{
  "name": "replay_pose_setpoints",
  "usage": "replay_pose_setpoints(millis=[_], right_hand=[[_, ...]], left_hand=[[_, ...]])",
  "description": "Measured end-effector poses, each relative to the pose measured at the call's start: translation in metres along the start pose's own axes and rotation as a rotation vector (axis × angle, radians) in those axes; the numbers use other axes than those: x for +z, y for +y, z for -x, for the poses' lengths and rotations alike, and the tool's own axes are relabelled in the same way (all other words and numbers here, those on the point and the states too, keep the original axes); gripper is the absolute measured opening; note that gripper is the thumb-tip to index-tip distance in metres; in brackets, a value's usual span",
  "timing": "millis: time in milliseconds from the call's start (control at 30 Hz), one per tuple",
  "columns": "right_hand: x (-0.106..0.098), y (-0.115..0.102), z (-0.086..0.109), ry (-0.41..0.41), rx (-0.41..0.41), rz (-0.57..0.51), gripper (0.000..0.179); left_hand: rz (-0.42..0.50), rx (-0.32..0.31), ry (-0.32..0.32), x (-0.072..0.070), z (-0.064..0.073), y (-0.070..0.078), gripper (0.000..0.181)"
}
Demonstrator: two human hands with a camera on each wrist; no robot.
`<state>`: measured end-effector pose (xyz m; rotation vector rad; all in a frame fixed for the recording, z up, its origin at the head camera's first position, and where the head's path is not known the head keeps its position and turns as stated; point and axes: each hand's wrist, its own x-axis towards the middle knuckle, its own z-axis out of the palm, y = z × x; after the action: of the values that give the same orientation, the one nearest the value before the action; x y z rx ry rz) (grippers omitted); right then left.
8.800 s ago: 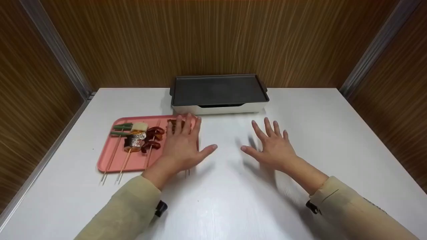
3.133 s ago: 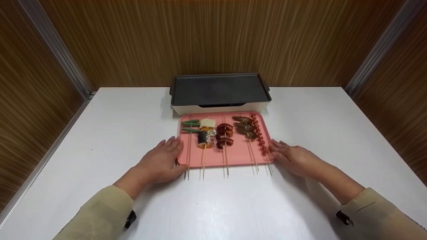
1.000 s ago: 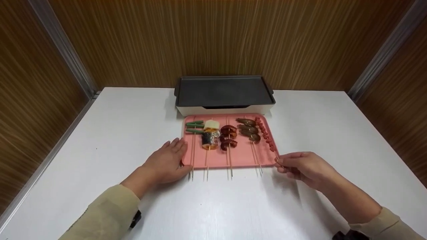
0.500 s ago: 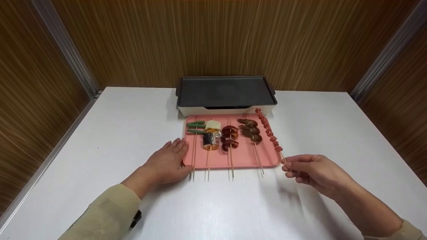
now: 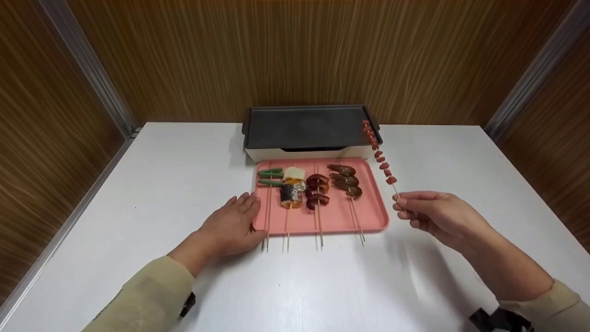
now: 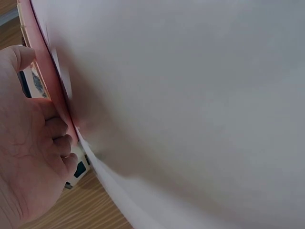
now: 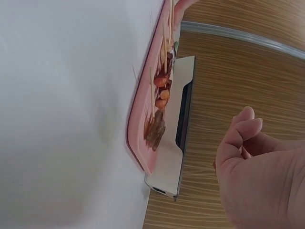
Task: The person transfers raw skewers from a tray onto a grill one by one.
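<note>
My right hand (image 5: 442, 216) pinches the bare end of a skewer threaded with several small red pieces (image 5: 384, 166). The skewer is raised and slants up to the left, its tip in front of the right end of the black griddle plate (image 5: 309, 127). My left hand (image 5: 228, 226) rests against the left edge of a pink tray (image 5: 339, 221), thumb near its front corner. On the tray lie a skewer of green pieces (image 5: 271, 174), one with fish-like chunks (image 5: 292, 193), one with dark red tentacle-like pieces (image 5: 317, 198) and one with brown shrimp (image 5: 345, 180).
The griddle's white base (image 5: 318, 153) stands right behind the tray. Several stick ends overhang the tray's front edge. A wood-grain wall (image 5: 304, 55) closes the back of the white table (image 5: 295, 286), and panels stand at both sides.
Earlier, the tray went from the left to in front of the griddle. Since then my right hand has pinched the red-piece skewer and lifted it off the tray. My left hand has stayed at the tray.
</note>
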<state>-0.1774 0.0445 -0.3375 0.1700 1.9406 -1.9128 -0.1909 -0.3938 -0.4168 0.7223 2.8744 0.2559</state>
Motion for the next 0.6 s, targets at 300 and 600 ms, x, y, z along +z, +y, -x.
replay_pose_setpoints(millis=[300, 600], right_hand=[[-0.004, -0.025, -0.032, 0.013, -0.009, -0.032, 0.012], [-0.008, -0.048, -0.07, 0.061, 0.022, -0.065, 0.019]], left_hand=[[0.005, -0.001, 0.006, 0.001, 0.0, 0.0, 0.085], [0.002, -0.004, 0.0, 0.0, 0.0, -0.001, 0.084]])
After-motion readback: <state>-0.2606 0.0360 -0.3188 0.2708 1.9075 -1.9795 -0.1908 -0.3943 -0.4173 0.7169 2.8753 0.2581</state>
